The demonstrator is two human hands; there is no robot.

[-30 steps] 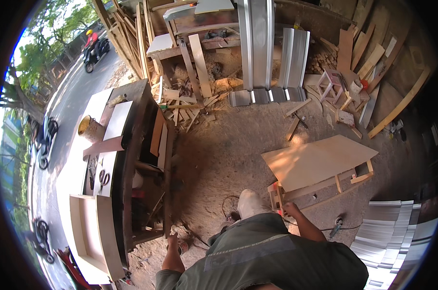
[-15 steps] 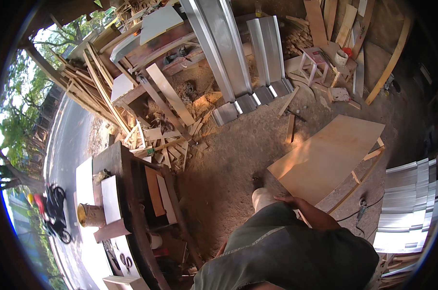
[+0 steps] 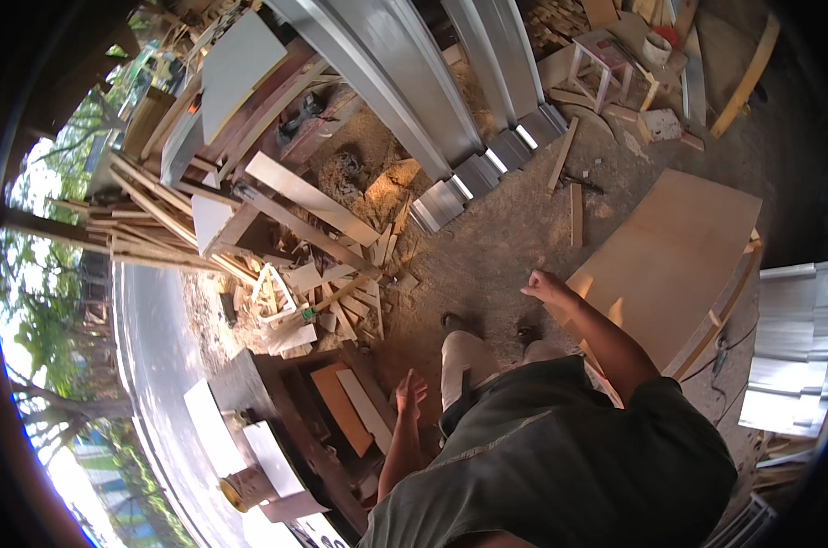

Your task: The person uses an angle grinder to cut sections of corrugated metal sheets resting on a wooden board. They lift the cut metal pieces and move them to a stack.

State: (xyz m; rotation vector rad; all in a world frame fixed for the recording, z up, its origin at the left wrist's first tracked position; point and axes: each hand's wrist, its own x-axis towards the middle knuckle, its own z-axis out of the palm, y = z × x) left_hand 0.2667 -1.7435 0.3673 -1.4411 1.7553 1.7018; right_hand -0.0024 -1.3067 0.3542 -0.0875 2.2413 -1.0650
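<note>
My left hand [image 3: 412,393] hangs in front of my left side with its fingers apart and nothing in it. Closest to it is the dark workbench, where an orange-brown board [image 3: 343,411] and a pale board [image 3: 366,407] lean inside the frame. My right hand [image 3: 547,289] is held out ahead with its fingers curled; whatever might be inside them is hidden. Beneath and beside that arm lies a large plywood sheet [image 3: 674,260] on a wooden frame. The hand appears just past the sheet's left edge, over the dirt floor.
Long grey metal channels [image 3: 391,78] stand ahead. Scrap wood [image 3: 341,306] litters the ground at left. A small pinkish stool [image 3: 601,59] stands far right. Ribbed metal sheets [image 3: 793,352] and a corded power tool [image 3: 720,356] lie at right. A yellowish tin [image 3: 247,490] sits on the workbench [image 3: 277,402].
My right hand has swung forward, away from my body. My left hand has come into view. The view has turned, and the motorcycle on the road is out of sight.
</note>
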